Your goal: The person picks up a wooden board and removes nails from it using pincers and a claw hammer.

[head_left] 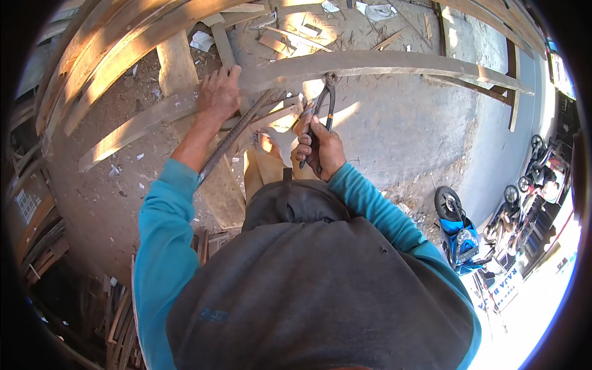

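A long wooden plank (376,61) runs across the view in front of me. My left hand (219,95) grips it left of centre, fingers curled over its far edge. My right hand (320,148) is closed around the handles of a pair of pincers (331,92) with an orange band on one handle. The jaws of the pincers are at the near edge of the plank; whether they grip a nail is too small to tell. A ribbed metal bar (234,132) slants beside my left forearm, its lower end hidden behind the sleeve.
Several long boards (117,61) stand at the upper left. A wide board (222,191) lies below the plank on the left. Wood scraps (277,43) and paper litter the floor ahead. A blue motorbike (459,237) stands to the right, with more motorbikes beyond.
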A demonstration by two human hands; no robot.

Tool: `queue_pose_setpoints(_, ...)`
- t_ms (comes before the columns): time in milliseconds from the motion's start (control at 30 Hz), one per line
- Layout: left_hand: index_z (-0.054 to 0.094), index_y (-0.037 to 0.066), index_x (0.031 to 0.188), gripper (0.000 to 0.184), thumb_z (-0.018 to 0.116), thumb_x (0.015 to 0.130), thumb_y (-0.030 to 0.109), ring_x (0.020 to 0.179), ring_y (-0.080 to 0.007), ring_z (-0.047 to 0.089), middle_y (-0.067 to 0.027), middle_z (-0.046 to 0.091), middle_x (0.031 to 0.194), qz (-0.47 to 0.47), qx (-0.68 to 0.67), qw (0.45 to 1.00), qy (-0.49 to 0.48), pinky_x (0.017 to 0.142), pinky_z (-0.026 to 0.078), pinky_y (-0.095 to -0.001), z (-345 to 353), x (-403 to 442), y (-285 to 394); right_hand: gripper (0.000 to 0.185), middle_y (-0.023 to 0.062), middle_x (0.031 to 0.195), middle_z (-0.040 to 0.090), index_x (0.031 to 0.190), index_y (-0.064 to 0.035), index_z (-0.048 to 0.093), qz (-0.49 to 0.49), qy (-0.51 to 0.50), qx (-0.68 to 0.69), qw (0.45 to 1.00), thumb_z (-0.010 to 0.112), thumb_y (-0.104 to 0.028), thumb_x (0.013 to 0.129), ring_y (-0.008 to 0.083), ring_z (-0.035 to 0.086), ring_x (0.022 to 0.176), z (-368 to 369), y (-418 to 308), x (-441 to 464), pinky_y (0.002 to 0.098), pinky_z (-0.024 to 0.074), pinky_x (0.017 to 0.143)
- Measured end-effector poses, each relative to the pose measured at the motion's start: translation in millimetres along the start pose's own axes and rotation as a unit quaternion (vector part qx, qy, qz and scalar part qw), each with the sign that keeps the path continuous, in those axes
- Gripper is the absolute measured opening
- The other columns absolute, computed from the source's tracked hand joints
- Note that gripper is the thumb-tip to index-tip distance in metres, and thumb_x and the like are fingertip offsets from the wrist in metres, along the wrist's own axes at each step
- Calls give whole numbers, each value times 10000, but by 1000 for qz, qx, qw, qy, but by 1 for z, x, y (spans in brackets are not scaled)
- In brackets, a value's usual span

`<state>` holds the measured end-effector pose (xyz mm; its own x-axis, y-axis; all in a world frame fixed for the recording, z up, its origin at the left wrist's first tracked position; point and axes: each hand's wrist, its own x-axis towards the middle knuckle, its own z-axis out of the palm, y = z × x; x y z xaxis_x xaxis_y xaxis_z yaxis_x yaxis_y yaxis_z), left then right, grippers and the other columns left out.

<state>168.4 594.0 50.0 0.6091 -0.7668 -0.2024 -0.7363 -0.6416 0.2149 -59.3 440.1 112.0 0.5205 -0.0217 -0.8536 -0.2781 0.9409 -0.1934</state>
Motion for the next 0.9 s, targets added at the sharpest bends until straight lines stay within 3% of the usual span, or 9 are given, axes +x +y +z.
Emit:
queue_pose_setpoints(333, 497, 84, 1134, 563, 832, 682, 86, 1060, -391, 601, -180, 605, 1093, -5, 3, 999, -46, 908, 483, -494, 1, 5, 5, 324, 44, 734, 483, 903, -77, 493, -126, 62, 186, 972, 516, -370, 1037, 184, 477, 599, 70, 45, 48, 383, 463, 587)
queue_pose_setpoints(433, 486, 72, 1128, 582, 845, 670, 94, 1026, -402, 612, -193, 611, 1064, 39, 24, 999, -11, 883, 491, -503, 1, 4, 2, 316, 44, 720, 476, 907, -76, 499, -59, 6, 200, 978, 502, -362, 1042, 191, 483, 603, 54, 28, 27, 391, 477, 602)
queue_pose_setpoints(500, 482, 68, 1123, 581, 846, 671, 103, 1005, -409, 618, -197, 616, 1044, 56, 30, 998, 7, 868, 497, -506, 0, 8, -1, 277, 61, 757, 546, 952, -52, 537, -45, -25, 174, 983, 493, -311, 1043, 228, 569, 663, 26, 18, 17, 430, 534, 672)
queue_pose_setpoints(567, 492, 49, 1199, 611, 814, 683, 108, 1015, -430, 606, -210, 613, 1082, 37, 4, 997, -61, 873, 493, -504, -3, 7, -4, 243, 98, 862, 639, 1043, -15, 577, -37, -68, 78, 994, 508, -247, 1027, 280, 669, 802, -4, 4, 3, 474, 575, 797)
queue_pose_setpoints(667, 491, 64, 1190, 610, 830, 688, 137, 1015, -423, 611, -202, 614, 1091, 27, -10, 998, -48, 859, 502, -506, -3, 3, -3, 309, 142, 964, 688, 1192, 22, 588, 24, -119, 24, 992, 538, -217, 1002, 320, 702, 976, -35, -28, -6, 498, 572, 907)
queue_pose_setpoints(767, 494, 77, 1178, 596, 837, 698, 160, 1025, -410, 615, -192, 617, 1096, 3, 1, 997, -74, 853, 509, -503, -5, 3, -2, 320, 121, 928, 671, 1193, 16, 588, 79, -123, 2, 989, 539, -238, 1004, 298, 698, 929, -32, -52, -22, 502, 566, 919)
queue_pose_setpoints(800, 494, 77, 1178, 596, 837, 698, 160, 1025, -410, 615, -192, 617, 1096, 1, -4, 997, -74, 853, 509, -503, -7, 4, -3, 304, 48, 825, 590, 1130, -1, 595, 82, -102, -9, 991, 533, -275, 1013, 207, 634, 759, -35, -50, -20, 432, 568, 800)
queue_pose_setpoints(833, 496, 79, 1169, 591, 840, 697, 164, 1015, -404, 617, -185, 616, 1078, 3, -16, 996, -84, 852, 509, -500, -9, 5, -4, 304, 48, 825, 590, 1130, -1, 595, 84, -100, -13, 991, 533, -275, 1013, 207, 634, 759, -37, -50, -18, 432, 568, 800)
queue_pose_setpoints(900, 499, 80, 1160, 585, 844, 696, 168, 1005, -398, 619, -178, 615, 1060, 1, -33, 995, -95, 850, 510, -498, -12, 6, -4, 286, -15, 756, 464, 1027, -36, 583, 140, -90, -2, 986, 527, -317, 1025, 122, 479, 634, -31, -51, -19, 338, 489, 660)
